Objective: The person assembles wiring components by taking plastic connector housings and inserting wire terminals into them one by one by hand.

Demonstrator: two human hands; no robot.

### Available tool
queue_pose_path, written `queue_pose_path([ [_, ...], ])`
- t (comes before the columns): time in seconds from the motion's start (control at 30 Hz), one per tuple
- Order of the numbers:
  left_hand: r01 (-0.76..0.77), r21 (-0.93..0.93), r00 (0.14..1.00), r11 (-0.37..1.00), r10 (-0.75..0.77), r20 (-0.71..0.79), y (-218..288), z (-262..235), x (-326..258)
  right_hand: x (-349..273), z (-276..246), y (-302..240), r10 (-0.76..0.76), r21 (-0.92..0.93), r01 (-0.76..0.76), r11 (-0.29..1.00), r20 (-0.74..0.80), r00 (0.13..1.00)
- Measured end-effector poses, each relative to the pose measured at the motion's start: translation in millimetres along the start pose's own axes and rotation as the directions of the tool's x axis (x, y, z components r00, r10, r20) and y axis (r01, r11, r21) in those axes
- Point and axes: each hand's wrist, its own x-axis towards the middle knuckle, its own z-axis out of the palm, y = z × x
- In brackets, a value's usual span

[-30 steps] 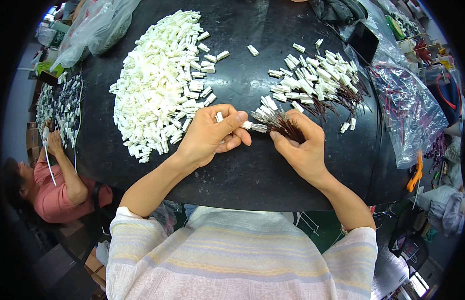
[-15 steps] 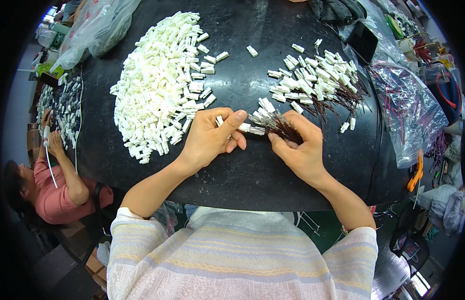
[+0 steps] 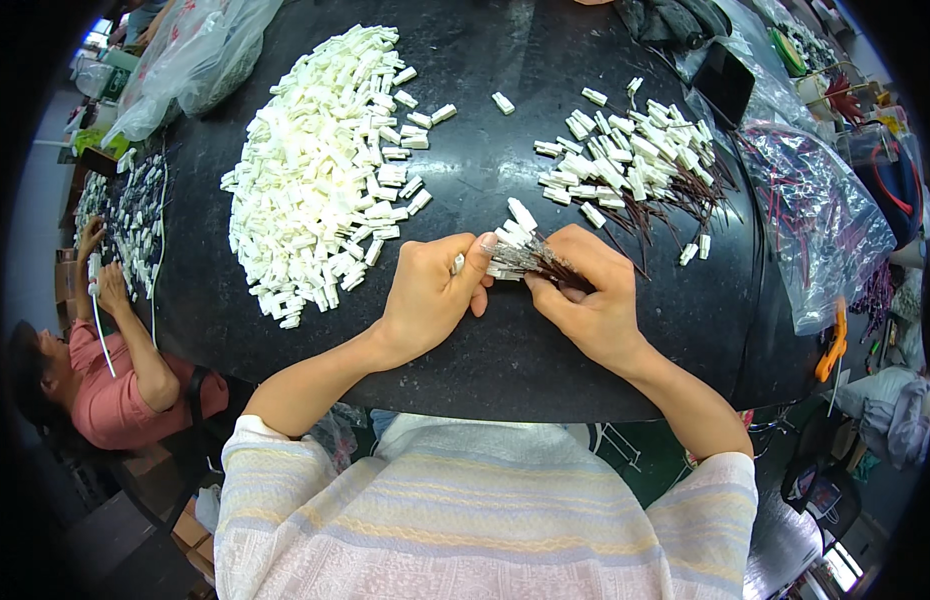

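Toward table's (image 3: 485,395) near edge, my left hand (image 3: 430,290), curled round connector (image 3: 458,264), has reached wires (image 3: 559,269) right hand (image 3: 600,295) grips; ends likely touching.

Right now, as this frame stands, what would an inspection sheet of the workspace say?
Surface: black tabletop, faintly marked.
Job's things: loose white connectors heaped left; wired connectors piled right.
Clutter: dark phone, clear plastic bag, orange-handled tool, all to the right.
Hands: left hand has fingers around a white connector; right hand grips a wire bundle.
Cables: brown wires trail from the right pile.
Surroundings: co-worker in pink at left.
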Motion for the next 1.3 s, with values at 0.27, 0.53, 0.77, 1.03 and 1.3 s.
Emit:
queue_pose_path([
  [0.27,-0.085,0.078,0.996,0.993,0.087,-0.024,0.6,3.3,-0.9,-2.4,1.5,-7.0,0.041,0.0,-0.041,0.999,0.066,0.997],
  [0.53,0.459,-0.741,0.881,0.49,-0.146,0.45,-1.7,-34.0,18.6,3.1,-11.9,-0.4,0.282,0.19,-0.265,0.945,-0.066,0.957],
  [0.77,0.507,-0.765,0.837,0.396,-0.014,0.547,0.5,-34.1,21.0,15.5,-44.8,-9.3,0.203,0.061,-0.193,0.979,-0.325,0.924],
  [1.03,0.446,-0.697,0.826,0.562,0.042,0.562,-0.4,-33.1,19.3,24.6,-68.2,-2.0,0.125,-0.105,-0.168,0.98,-0.33,0.936],
  [1.3,0.394,-0.66,0.85,0.64,0.02,0.527,1.8,-29.8,17.0,28.8,-77.7,0.6,0.2,0.155,-0.158,0.975,-0.314,0.928],
])
